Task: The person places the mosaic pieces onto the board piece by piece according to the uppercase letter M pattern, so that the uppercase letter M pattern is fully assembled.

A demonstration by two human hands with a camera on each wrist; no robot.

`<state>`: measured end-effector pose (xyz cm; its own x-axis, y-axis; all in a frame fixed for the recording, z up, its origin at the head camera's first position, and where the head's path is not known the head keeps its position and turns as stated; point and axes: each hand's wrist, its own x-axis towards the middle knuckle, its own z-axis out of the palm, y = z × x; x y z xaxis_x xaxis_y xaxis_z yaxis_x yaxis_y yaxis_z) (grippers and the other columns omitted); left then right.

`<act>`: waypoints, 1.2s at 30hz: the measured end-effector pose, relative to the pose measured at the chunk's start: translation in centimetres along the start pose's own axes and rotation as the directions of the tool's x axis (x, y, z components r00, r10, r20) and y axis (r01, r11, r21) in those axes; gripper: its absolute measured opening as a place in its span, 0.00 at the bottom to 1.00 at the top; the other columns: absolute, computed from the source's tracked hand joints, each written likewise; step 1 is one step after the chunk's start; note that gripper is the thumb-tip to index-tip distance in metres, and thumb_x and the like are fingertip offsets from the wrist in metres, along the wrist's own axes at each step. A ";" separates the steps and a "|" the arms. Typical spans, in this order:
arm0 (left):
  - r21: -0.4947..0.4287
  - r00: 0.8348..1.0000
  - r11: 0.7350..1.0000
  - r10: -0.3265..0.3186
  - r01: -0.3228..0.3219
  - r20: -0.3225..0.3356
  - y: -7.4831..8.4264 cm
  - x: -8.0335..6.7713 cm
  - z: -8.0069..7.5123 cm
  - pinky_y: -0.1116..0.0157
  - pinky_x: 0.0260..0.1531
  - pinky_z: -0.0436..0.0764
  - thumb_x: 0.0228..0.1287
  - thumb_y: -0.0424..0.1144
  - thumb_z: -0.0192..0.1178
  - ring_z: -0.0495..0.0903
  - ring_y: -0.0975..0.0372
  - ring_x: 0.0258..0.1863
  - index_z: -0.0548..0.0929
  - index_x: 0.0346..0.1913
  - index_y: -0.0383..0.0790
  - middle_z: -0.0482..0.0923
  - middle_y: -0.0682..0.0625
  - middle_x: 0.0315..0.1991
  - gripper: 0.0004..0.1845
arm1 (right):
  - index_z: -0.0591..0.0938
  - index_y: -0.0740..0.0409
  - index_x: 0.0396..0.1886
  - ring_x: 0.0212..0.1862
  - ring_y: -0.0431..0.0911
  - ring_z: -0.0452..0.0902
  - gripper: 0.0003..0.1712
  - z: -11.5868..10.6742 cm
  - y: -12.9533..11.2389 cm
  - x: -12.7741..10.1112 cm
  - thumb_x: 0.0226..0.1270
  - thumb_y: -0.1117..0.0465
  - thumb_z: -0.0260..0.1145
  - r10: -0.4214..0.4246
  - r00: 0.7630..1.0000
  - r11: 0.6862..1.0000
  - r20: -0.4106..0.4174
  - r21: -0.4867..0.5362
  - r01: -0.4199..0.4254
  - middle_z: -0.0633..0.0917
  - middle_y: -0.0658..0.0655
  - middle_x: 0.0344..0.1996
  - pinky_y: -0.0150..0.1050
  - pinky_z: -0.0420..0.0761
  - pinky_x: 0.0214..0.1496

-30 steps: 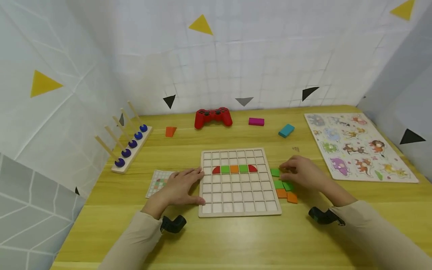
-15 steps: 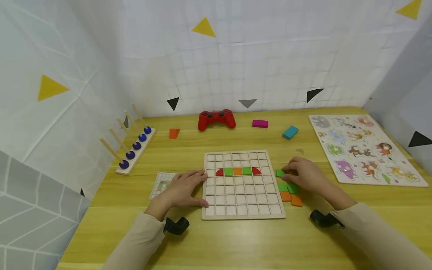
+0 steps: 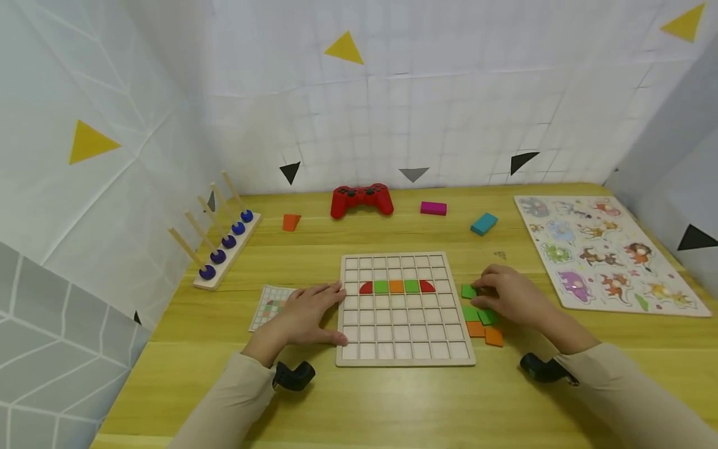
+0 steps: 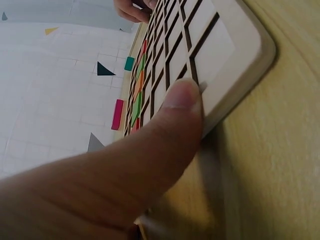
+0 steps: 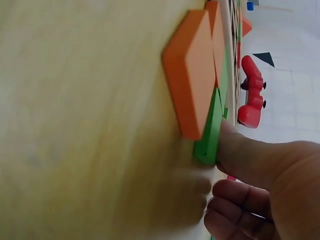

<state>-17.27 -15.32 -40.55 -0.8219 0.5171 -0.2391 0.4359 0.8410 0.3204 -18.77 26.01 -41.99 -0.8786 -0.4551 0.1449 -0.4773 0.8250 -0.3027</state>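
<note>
Left hand point(image 3: 305, 312) flat, fingers straight, thumb on grid board point(image 3: 404, 346) left rim, near tabletop front edge: keep pressing so board stays put. Right hand point(image 3: 507, 296) fingers curled over green tiles point(image 3: 468, 290) beside board's right edge (grip itself hidden); lift one only.

The grid board point(image 3: 405, 312) holds five tiles: two red point(image 3: 366, 287), two green point(image 3: 381, 287), one orange point(image 3: 396, 286). Beside it lie three green tiles point(image 3: 469, 291) and two orange tiles point(image 3: 493, 337). The rack point(image 3: 224, 246) has five pegs and five blue beads point(image 3: 207, 272). Three blocks point(image 3: 433, 208) lie at the bench's far side, with one controller point(image 3: 361, 199).
</note>
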 end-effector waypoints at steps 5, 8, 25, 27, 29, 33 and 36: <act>0.002 1.000 1.000 -0.001 0.001 -0.002 0.1 -0.1 -0.1 0.38 0.71 0.53 0.54 0.66 0.66 0.53 0.49 0.78 0.62 0.76 0.49 0.52 0.51 0.79 0.49 | 0.88 0.59 0.42 0.37 0.43 0.76 0.13 0.0 0.2 0.0 0.59 0.58 0.74 0.023 1.000 0.999 0.000 0.041 -0.023 0.83 0.54 0.37 0.41 0.78 0.39; 0.006 1.000 1.000 -0.006 0.006 0.000 0.1 -0.1 0.0 0.38 0.71 0.53 0.55 0.66 0.66 0.53 0.49 0.78 0.62 0.76 0.49 0.52 0.51 0.79 0.49 | 0.87 0.60 0.42 0.37 0.44 0.77 0.14 -0.3 0.1 0.0 0.61 0.56 0.73 0.066 0.998 0.993 0.003 0.094 -0.066 0.84 0.55 0.38 0.39 0.78 0.39; 0.039 0.999 0.999 -0.009 0.010 -0.035 0.3 0.2 0.4 0.39 0.70 0.54 0.55 0.69 0.63 0.53 0.49 0.78 0.61 0.76 0.50 0.53 0.52 0.79 0.49 | 0.87 0.59 0.45 0.36 0.42 0.76 0.16 0.8 -6.1 4.2 0.62 0.54 0.72 -0.032 0.999 0.983 0.039 0.180 0.025 0.84 0.54 0.40 0.34 0.77 0.36; 0.042 0.999 0.999 -0.008 0.009 -0.044 0.3 0.2 0.4 0.39 0.70 0.54 0.55 0.68 0.63 0.54 0.49 0.78 0.62 0.76 0.50 0.53 0.51 0.79 0.49 | 0.87 0.58 0.45 0.37 0.42 0.77 0.16 1.3 -6.9 4.8 0.62 0.54 0.72 -0.057 0.997 0.984 0.044 0.172 0.048 0.84 0.54 0.40 0.35 0.78 0.38; 0.045 0.999 0.999 -0.003 0.005 -0.047 0.3 0.2 0.4 0.39 0.70 0.54 0.55 0.68 0.64 0.54 0.49 0.78 0.62 0.76 0.50 0.53 0.51 0.79 0.49 | 0.87 0.58 0.46 0.38 0.43 0.78 0.16 1.7 -7.7 5.3 0.61 0.55 0.73 -0.079 0.996 0.984 0.050 0.161 0.070 0.84 0.53 0.41 0.38 0.79 0.40; 0.036 0.999 0.999 0.002 0.000 -0.048 0.3 0.1 0.3 0.38 0.70 0.54 0.55 0.68 0.64 0.54 0.48 0.78 0.62 0.76 0.49 0.53 0.51 0.79 0.49 | 0.87 0.56 0.44 0.41 0.45 0.79 0.14 2.3 -9.3 6.1 0.59 0.57 0.74 -0.102 0.993 0.987 0.058 0.128 0.094 0.84 0.53 0.41 0.42 0.82 0.45; 0.034 0.999 0.999 -0.005 0.006 -0.042 0.4 0.1 0.4 0.39 0.71 0.53 0.55 0.68 0.64 0.53 0.48 0.78 0.61 0.76 0.49 0.52 0.51 0.79 0.49 | 0.87 0.57 0.42 0.41 0.45 0.80 0.13 2.8 -10.2 6.6 0.59 0.58 0.75 -0.130 0.991 0.986 0.035 0.111 0.125 0.85 0.53 0.39 0.42 0.82 0.45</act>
<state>-17.02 -14.85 -40.76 -0.8387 0.5057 -0.2023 0.4428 0.8493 0.2873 -19.64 13.68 -40.57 -0.8080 -0.5697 0.1503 -0.5786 0.7190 -0.3851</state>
